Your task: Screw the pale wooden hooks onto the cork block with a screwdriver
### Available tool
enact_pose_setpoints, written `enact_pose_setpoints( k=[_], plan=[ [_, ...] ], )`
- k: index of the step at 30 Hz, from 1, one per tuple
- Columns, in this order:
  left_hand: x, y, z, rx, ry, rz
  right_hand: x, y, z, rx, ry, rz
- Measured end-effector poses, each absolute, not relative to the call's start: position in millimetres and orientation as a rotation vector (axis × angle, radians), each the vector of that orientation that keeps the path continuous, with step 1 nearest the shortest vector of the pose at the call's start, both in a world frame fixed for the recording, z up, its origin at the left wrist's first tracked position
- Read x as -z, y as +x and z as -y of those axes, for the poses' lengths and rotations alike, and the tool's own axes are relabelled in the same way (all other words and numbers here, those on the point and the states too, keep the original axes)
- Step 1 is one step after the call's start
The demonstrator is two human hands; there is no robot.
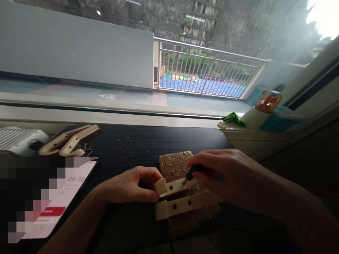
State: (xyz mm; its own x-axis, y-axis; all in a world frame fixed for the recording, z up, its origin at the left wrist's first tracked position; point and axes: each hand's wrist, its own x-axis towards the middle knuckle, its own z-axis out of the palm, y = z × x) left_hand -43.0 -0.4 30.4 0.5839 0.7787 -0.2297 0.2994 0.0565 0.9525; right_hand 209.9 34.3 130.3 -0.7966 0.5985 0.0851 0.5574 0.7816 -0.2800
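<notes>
My left hand (129,185) pinches the wooden piece (176,197); my right hand (225,174) grips a dark tool (190,174) pressed to it.

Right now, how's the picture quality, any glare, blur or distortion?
Head view: strong glare at the top right washes out the window; the sill bows from wide-angle distortion; the lower left is pixelated over the phone; the hands and wooden pieces look soft, dimly lit.

A dark bench (137,141) stands under a wide window (169,53); outside, a railing (206,70) in hazy daylight.
</notes>
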Motion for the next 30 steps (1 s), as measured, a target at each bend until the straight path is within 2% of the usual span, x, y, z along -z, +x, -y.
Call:
enact_pose_setpoints(
  k=[10,23,30],
  plan=[
    [-29.9,-43.0,2.0,-0.468,1.526,-0.947,-123.9,215.0,-37.7,-0.397,-1.104,2.771],
    [-30.2,-42.6,0.4,-0.465,1.525,-0.949,-131.2,215.0,-38.5,-0.488,-1.003,2.817],
    [-28.3,-43.0,0.8,-0.477,1.528,-0.937,-126.3,212.5,-37.2,-0.332,-1.142,2.792]
  ],
)
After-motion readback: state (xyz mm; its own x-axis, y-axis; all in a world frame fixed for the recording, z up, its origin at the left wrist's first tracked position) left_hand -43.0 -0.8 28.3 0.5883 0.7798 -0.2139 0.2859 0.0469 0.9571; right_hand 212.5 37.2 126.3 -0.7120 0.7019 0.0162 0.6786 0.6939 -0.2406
